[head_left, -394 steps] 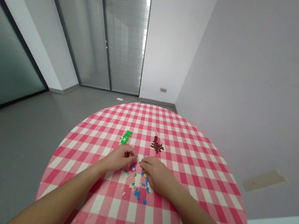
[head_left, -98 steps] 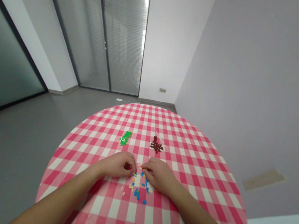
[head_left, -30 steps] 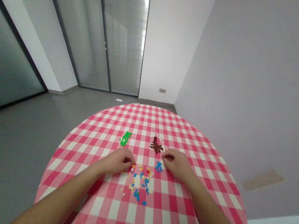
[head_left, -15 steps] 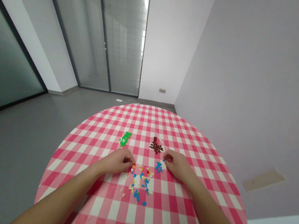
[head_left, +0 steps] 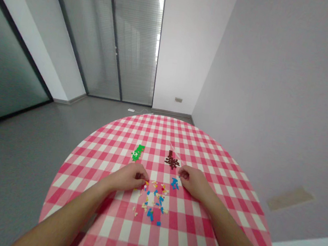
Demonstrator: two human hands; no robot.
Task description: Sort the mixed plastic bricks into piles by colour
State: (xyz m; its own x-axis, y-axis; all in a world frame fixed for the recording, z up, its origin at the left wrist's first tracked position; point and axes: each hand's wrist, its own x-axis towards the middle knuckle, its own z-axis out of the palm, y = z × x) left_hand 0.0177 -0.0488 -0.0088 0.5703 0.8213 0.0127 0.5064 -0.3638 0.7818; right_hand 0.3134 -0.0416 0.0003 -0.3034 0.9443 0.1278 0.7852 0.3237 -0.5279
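Note:
Small plastic bricks in mixed colours, mostly blue, yellow and cream, lie scattered at the middle of a round table under a red-and-white gingham cloth. My left hand rests at the scatter's left side, fingers curled, with a dark spot at the fingertips that is too small to identify. My right hand is curled beside a small group of blue bricks, just below a pile of dark brown bricks. A pile of green bricks lies beyond my left hand.
The round table's far edge meets a grey floor. A glass partition with blinds stands behind it, and a pale wall runs along the right. A thin white cable lies on the floor.
Since the oldest frames my hands have parted, the right moving right to the blue group, and the bricks have spread wider. Over the last second almost nothing has moved.

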